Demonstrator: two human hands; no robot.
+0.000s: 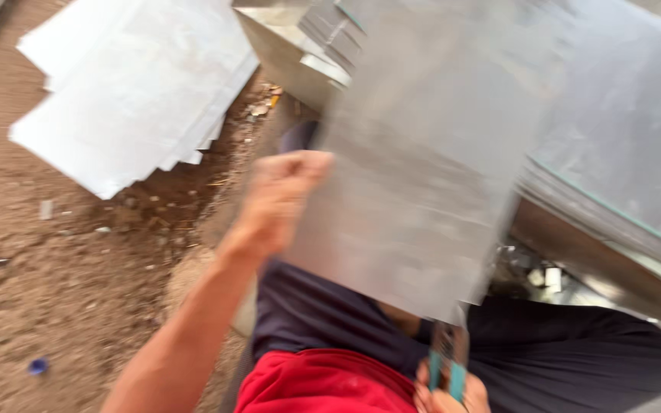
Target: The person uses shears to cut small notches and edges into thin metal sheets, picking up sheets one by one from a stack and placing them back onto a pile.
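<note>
Currently the metal sheet (422, 168) stands nearly upright between the two hands, its long axis running from the lap up and away (motion blur softens the edges). Left hand (281, 195) is clenched on the sheet's left edge, about mid-height. Right hand (449, 394) sits low under the bottom edge, closed around snips with teal handles (447, 363), the blades meeting the sheet's lower corner. Left hand is the higher, farther one. Surroundings: bare dirt ground (78, 291) with small litter; a fanned stack of cut sheets (131, 84) lies to the left, another pile of sheets (621, 138) to the right.
</note>
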